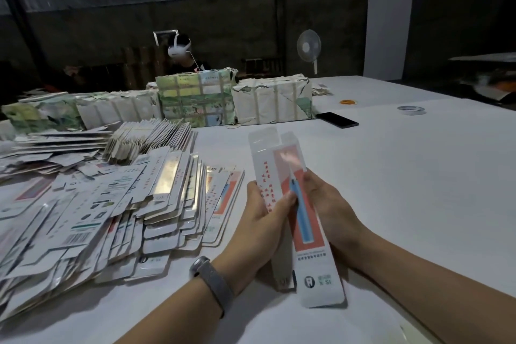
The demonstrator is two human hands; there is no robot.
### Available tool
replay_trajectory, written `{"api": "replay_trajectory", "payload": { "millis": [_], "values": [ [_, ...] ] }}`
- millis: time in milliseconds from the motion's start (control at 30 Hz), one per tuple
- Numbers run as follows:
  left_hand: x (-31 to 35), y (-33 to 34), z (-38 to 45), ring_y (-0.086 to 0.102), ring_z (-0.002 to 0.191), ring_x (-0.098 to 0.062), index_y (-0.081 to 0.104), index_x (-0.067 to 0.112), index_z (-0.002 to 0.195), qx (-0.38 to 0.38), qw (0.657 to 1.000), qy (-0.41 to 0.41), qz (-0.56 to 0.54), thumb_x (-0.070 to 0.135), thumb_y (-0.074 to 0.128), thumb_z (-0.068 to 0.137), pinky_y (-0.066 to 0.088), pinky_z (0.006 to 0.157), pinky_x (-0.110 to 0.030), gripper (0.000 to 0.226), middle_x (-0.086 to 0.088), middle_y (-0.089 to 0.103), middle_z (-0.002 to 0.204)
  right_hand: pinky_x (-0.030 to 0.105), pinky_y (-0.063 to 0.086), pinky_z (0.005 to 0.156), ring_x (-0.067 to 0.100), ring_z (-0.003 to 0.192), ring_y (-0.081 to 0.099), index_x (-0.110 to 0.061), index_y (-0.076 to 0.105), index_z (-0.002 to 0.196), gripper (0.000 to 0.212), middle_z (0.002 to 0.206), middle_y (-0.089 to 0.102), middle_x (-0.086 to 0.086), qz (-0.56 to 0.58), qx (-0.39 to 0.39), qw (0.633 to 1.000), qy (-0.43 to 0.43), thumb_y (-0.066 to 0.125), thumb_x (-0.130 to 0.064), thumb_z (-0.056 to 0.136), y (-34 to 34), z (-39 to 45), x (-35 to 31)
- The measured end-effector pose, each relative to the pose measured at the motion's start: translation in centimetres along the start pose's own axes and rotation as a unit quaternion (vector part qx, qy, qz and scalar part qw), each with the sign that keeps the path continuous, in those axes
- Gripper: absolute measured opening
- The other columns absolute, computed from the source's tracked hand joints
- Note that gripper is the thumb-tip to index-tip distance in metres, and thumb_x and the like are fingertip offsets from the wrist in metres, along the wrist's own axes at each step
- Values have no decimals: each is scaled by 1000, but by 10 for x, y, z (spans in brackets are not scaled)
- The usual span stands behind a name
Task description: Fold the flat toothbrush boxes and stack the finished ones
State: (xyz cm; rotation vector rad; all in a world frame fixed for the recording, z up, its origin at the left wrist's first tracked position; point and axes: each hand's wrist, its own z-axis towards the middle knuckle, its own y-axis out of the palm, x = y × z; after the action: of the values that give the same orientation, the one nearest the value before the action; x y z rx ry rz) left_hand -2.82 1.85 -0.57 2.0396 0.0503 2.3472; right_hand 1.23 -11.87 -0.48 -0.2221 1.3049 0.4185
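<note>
Both raised above the worktop (391, 176), left hand (262, 215) and right hand (326, 204) gripping one half-opened toothbrush box (296, 204) from either side, thumbs pressed on its printed face.

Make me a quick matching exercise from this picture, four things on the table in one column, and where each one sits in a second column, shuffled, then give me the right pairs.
Things:
1. toothbrush box
2. black phone
3. tape roll
4. pile of flat boxes

Places:
A. spread over the table's left side
B. far right on the white table, beyond the phone
C. held up between the left hand and right hand
D. lying flat just right of the wrapped bundles

Pairs: 1-C, 2-D, 3-B, 4-A
</note>
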Motion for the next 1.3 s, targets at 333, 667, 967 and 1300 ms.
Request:
{"api": "replay_trajectory", "payload": {
  "millis": [333, 667, 967, 1300],
  "values": [
    [-4, 2, -1, 77, 91, -24, 41, 29, 120, -18, 1000, 2, -14, 46, 64, 91, 63, 76, -39, 40, 2, 75, 98, 22, 58, 64, 17, 89, 75, -42, 60, 112, 42, 95, 76, -11, -9, 26, 999, 41, 36, -63, 85, -4, -2, -3],
    [-5, 6, 2, 77, 86, -24, 39, 29, 119, -46, 999, -8, 12, 49, 52, 97, 61, 72, -32, 32, -13, 69, 105, 19, 57, 68, 10, 93, 73, -46, 50, 128, 45, 99, 72, -19, -57, 15, 998, -15, 33, -60, 89, 5, 2, 2],
    [-8, 1, 3, 76, 85, -17, 48, 28, 128, -52, 998, 14, 41, 60, 44, 87, 59, 70, -22, 53, 0, 76, 93, 40, 61, 80, 26, 96, 74, -30, 51, 138, 52, 111, 74, -2, -23, 29, 999, -6, 50, -50, 90, -1, 6, 5],
    [0, -7, 3, 77, 78, -16, 57, 26, 117, -29, 998, 11, 54, 62, 40, 86, 59, 67, -21, 51, 4, 76, 82, 25, 59, 60, 20, 75, 76, -29, 50, 134, 57, 90, 77, -4, -58, 74, 995, -7, 56, -52, 82, 1, 2, 2]
  ]
}}
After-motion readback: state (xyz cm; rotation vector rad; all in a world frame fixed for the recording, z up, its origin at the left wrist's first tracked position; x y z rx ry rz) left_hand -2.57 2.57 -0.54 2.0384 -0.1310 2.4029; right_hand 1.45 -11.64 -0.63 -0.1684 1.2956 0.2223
